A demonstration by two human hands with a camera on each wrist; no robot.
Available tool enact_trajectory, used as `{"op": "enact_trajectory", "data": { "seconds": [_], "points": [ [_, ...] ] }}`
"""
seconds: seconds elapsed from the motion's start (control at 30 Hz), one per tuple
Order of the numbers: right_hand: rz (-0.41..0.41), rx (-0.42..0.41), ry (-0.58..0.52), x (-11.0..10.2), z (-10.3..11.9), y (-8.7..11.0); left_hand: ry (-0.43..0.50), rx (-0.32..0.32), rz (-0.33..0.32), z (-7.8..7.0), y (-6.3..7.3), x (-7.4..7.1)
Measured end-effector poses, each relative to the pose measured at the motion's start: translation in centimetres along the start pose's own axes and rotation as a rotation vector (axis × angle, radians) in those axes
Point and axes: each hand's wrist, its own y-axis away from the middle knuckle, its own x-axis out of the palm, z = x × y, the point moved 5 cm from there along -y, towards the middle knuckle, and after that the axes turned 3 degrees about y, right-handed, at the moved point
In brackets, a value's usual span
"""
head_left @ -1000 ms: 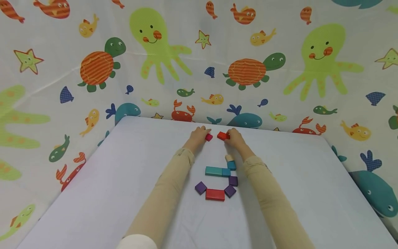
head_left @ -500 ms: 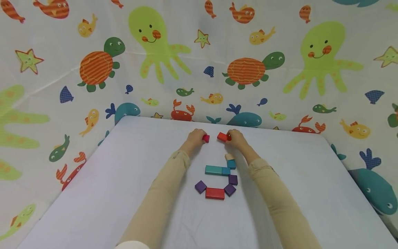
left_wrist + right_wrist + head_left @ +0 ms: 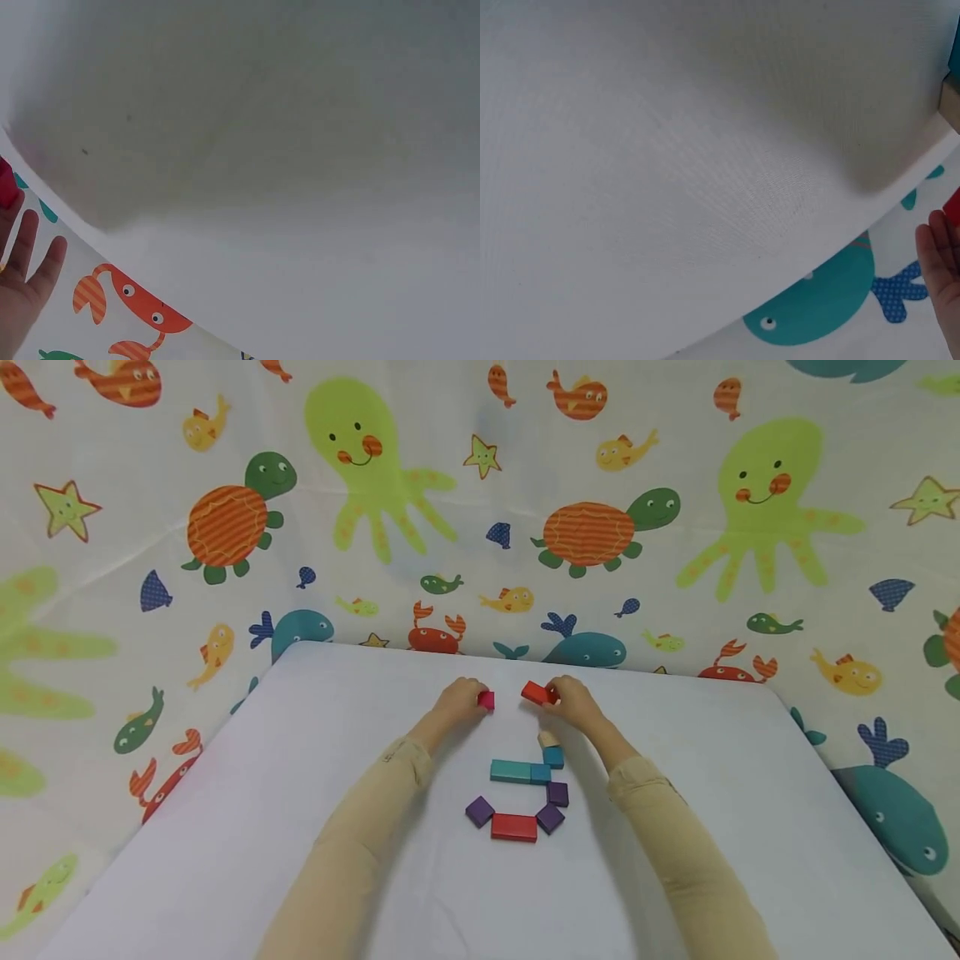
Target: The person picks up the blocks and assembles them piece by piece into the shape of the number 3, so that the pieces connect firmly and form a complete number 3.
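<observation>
My left hand (image 3: 459,701) pinches a small pinkish-red cube (image 3: 487,700) near the far side of the table. To its right, my right hand (image 3: 573,700) grips a longer red block (image 3: 535,692) by its right end. In the left wrist view, part of the cube (image 3: 7,184) shows above the fingers at the left edge. The right wrist view catches a corner of the red block (image 3: 954,207) by the fingertips. Closest below my right hand lies a plain wooden block (image 3: 548,740), touching a blue cube (image 3: 553,758).
A teal block (image 3: 510,771) adjoins another blue cube (image 3: 540,773). Below, purple cubes (image 3: 557,794) and a red block (image 3: 513,827) curve round to a purple cube (image 3: 480,811) at left. A sea-animal curtain (image 3: 480,552) hangs behind the white table (image 3: 300,760).
My left hand has moved left and slightly nearer, carrying the pinkish-red cube away from the red block. My right hand keeps its grip, with its forearm swung a little outward.
</observation>
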Motion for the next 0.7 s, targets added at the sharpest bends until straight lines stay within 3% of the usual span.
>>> {"op": "enact_trajectory", "data": {
  "seconds": [0.27,0.53,0.7],
  "points": [
    [-0.069,-0.073,0.05,-0.5,0.0,1.9,0.035,0.073,0.004,-0.9,1.5,-0.1],
    [-0.085,-0.103,0.023,-0.5,0.2,2.6,-0.021,0.083,-0.015,-1.4,3.1,-0.7],
    [-0.076,-0.123,0.028,-0.4,0.5,3.2,-0.006,0.064,-0.023,-1.7,4.3,-0.8]
  ]
}}
